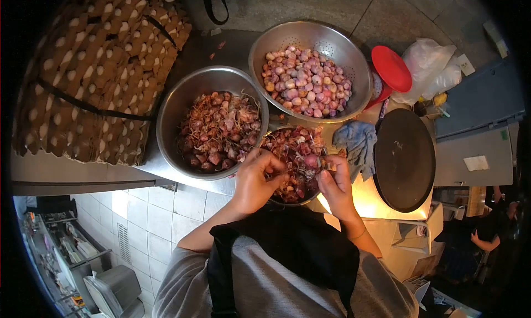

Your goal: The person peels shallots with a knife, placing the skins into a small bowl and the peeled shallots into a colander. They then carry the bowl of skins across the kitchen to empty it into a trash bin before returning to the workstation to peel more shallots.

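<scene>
Both my hands are over a bowl of shallot skins (290,152) close to my body. My left hand (257,179) has its fingers pinched together at the bowl's left side; what they hold, if anything, is hidden. At the right side my right hand (337,188) is closed around something small beside a reddish shallot (312,161). To the left stands a steel bowl (166,127) of unpeeled shallots (218,130) with dry roots. Behind, a steel colander (354,58) holds peeled pink shallots (307,80).
Stacked egg trays (99,74) bound with black straps fill the left. A blue-grey cloth (357,143), a round dark pan (405,160), a red-topped scale (391,69) and plastic bags (428,66) are at the right. Another person's arm (485,241) shows at far right.
</scene>
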Demonstrator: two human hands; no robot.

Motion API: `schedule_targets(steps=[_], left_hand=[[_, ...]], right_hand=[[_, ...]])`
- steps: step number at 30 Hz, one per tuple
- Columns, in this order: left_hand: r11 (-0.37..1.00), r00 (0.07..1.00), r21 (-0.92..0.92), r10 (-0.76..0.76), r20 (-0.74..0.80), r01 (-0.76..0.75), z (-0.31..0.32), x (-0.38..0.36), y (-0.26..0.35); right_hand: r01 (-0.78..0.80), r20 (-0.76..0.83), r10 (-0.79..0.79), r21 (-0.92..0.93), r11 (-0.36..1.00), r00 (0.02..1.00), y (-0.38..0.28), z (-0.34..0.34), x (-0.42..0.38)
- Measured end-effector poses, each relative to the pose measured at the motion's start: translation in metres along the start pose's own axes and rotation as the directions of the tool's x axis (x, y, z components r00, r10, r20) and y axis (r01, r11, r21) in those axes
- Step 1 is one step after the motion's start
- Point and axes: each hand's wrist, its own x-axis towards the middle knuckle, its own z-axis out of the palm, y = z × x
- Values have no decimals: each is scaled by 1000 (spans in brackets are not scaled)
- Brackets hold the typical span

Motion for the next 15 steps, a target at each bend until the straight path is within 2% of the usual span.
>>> schedule_targets(steps=[2,4,6,7,9,11,14,15], left_hand=[[946,988,-294,-106,109,134,4,0,1],[780,974,-585,-143,178,221,13,0,4],[502,973,-834,-132,188,229,23,1,5],[474,976,-854,-136,171,216,25,0,1],[413,979,-891,-144,142,190,29,-1,-6],[430,973,-878,-176,147,210,29,0,-6],[445,974,-870,-170,150,211,28,1,-9],[447,975,-870,-159,153,209,28,1,-9]], right_hand=[[92,-44,-102,-187,978,994,6,1,0],[217,-33,-248,-383,898,968,12,10,-3],[290,38,-294,-331,898,955,15,20,-7],[324,71,-318,-303,896,946,14,23,-7],[202,107,-186,-171,964,977,6,23,-10],[66,161,-60,-37,997,985,2,21,-13],[-187,263,103,317,930,959,-15,20,-10],[-208,278,114,340,917,954,-16,18,-9]])
